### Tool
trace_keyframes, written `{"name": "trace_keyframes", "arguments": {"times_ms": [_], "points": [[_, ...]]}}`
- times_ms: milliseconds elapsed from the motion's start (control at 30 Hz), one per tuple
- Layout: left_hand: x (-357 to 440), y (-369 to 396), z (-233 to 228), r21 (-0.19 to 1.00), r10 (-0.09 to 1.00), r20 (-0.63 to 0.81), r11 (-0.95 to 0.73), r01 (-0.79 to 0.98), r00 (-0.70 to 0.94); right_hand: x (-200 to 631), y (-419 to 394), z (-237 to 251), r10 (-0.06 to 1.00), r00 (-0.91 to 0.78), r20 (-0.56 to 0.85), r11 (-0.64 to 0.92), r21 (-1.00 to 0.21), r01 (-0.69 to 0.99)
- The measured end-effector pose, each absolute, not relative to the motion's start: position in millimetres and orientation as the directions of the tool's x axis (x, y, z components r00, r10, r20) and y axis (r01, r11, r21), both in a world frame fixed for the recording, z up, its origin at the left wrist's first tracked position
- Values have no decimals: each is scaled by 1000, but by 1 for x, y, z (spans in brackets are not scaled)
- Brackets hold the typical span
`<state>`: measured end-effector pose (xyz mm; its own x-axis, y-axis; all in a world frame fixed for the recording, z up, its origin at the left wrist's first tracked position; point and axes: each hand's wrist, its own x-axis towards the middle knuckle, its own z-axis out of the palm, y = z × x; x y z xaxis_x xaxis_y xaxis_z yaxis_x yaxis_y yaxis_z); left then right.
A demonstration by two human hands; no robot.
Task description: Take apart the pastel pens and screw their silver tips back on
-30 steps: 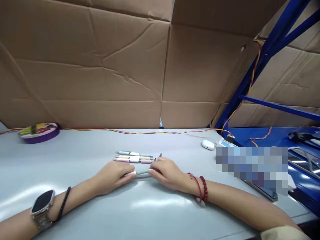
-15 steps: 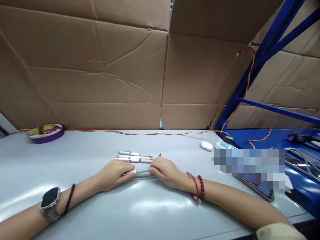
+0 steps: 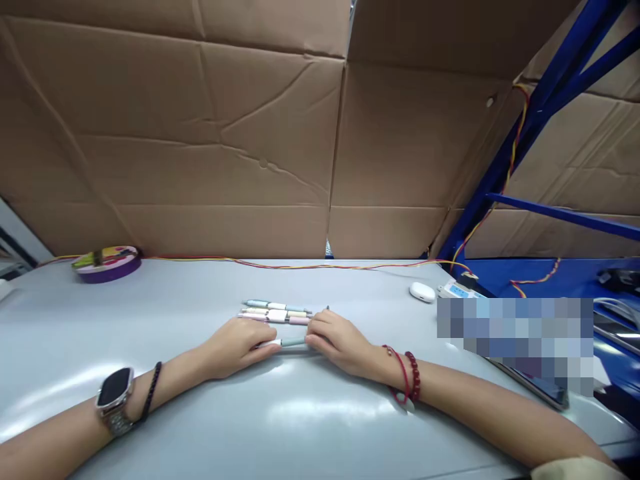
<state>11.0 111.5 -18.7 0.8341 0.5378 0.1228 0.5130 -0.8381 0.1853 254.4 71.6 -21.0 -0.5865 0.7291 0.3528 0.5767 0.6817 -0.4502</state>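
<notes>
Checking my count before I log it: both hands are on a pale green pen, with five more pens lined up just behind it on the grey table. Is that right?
Not quite: the head view shows three pens in that row, not five. Both the left hand and right hand do hold the pale green pen on the grey table.

1. Table point(image 3: 300, 427): smooth grey surface, semi-glossy, with broad soft glare.
2. Pen point(image 3: 289, 342) between the hands: smooth pastel plastic, slight sheen.
3. Three pens point(image 3: 276, 312) beyond it: the same plastic.
4. Cardboard wall point(image 3: 210, 147): matt brown, creased.
5. Rack frame point(image 3: 545, 100): blue painted metal.
6. Watch point(image 3: 115, 388): glossy dark face, metal band.
</notes>
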Motion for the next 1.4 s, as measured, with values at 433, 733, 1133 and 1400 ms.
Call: {"name": "trace_keyframes", "arguments": {"times_ms": [433,733,1133,1400], "points": [[11,110,-17,200,531,127,-841,503,838,255,71,-21,715,-608,345,697,-411,588],[11,111,-18,199,529,135,-842,500,838,253,68,-18,706,-618,347,708,-389,590],[11,111,-17,198,525,139,-846,495,840,255,71,-23,692,-634,345,721,-360,592],[12,111,-18,203,531,135,-841,501,837,255,72,-25,692,-633,348,722,-355,594]]}}
